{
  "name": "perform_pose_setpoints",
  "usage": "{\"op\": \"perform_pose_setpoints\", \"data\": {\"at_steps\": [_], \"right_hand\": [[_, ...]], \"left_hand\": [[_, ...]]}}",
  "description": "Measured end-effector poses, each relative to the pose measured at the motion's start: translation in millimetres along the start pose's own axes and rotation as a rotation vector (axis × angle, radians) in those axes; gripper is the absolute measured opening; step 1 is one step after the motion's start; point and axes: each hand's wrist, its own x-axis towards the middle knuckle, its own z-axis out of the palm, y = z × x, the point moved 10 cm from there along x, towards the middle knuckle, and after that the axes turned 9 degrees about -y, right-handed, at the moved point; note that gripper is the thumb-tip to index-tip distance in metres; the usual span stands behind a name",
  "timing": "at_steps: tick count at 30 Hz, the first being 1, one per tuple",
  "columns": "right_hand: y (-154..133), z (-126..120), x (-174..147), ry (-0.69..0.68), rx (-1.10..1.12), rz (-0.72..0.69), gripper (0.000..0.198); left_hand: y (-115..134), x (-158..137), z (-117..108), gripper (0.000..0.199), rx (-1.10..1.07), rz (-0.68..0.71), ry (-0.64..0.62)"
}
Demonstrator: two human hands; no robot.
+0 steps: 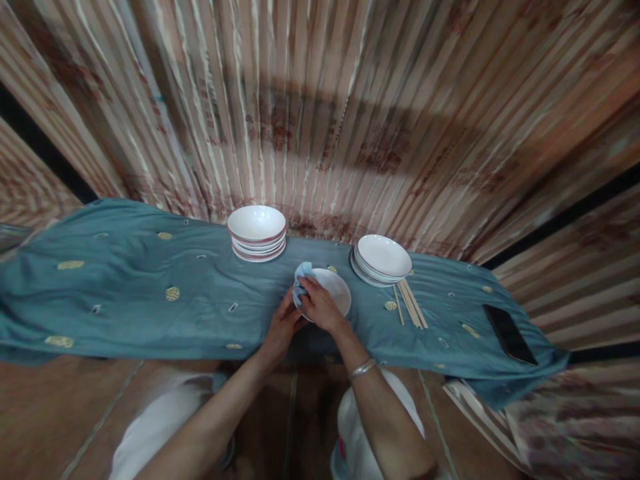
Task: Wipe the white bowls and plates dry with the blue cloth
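Left hand point(283, 321) on near-left edge of shallow round white dish point(339, 288); right hand point(323, 307) presses pale blue cloth point(303, 269) to its rim. Red-rimmed white bowl stack point(258, 248) beyond, left.

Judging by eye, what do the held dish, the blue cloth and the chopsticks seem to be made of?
Dish: probably glazed ceramic, since it looks white and smooth, though plastic is possible.
Blue cloth: likely soft fabric with a matt finish; it bunches into folds.
Chopsticks: apparently bare wood or bamboo, from their pale tan colour.

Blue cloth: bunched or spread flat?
Bunched: the blue cloth is crumpled and creased at the rim of the white dish, under the right hand's fingers.
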Motion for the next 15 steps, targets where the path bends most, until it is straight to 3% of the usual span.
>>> {"op": "perform_pose_setpoints", "data": {"at_steps": [7,15], "right_hand": [[10.1,-0.1,6.1,-0.011,-0.158,0.174,0.061],[26.4,-26.5,-0.5,0.086,-0.357,0.324,0.059]], "left_hand": [[2.0,-0.3,2.1,0.073,0.034,0.013,-0.024],[5.7,-3.4,5.3,0.074,0.059,-0.017,-0.014]]}}
